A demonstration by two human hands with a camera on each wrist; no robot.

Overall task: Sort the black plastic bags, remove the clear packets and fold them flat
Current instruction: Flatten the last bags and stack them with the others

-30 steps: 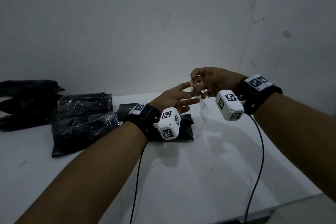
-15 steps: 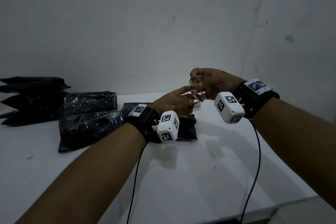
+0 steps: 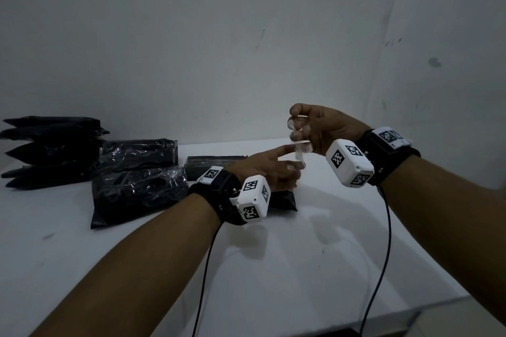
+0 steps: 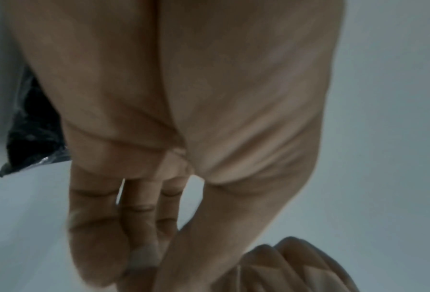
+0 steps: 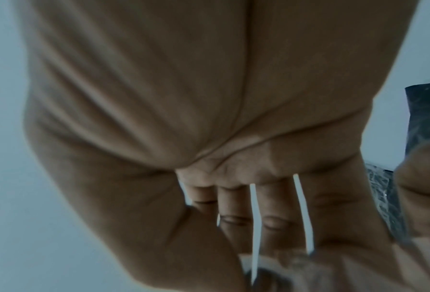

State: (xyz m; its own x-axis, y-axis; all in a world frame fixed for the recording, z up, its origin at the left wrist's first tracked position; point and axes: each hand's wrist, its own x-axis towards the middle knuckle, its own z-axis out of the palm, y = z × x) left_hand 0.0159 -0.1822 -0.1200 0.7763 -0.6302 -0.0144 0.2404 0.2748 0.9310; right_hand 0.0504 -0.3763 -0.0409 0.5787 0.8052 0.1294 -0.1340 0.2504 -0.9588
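Note:
A small clear packet (image 3: 299,148) hangs in the air between both hands, above the white table (image 3: 315,268). My right hand (image 3: 298,128) pinches its top with curled fingers. Just below, my left hand (image 3: 294,159) pinches its lower end between thumb and fingers, index finger stretched out. The left wrist view shows a whitish bit of the packet (image 4: 144,258) at my left fingertips. In the right wrist view the packet (image 5: 284,262) is blurred at my right fingertips. A flat black bag (image 3: 282,201) lies under my left wrist.
A stack of black bags (image 3: 49,145) sits at the far left by the wall. Two black bundles in clear wrap (image 3: 137,172) lie beside it, and a flat black bag (image 3: 216,161) lies behind my left wrist. Two cables (image 3: 383,254) trail over the table's front.
My left hand went from open fingers beside the right hand to pinching the packet's lower end. The right hand rose a little, and the packet now stretches between them.

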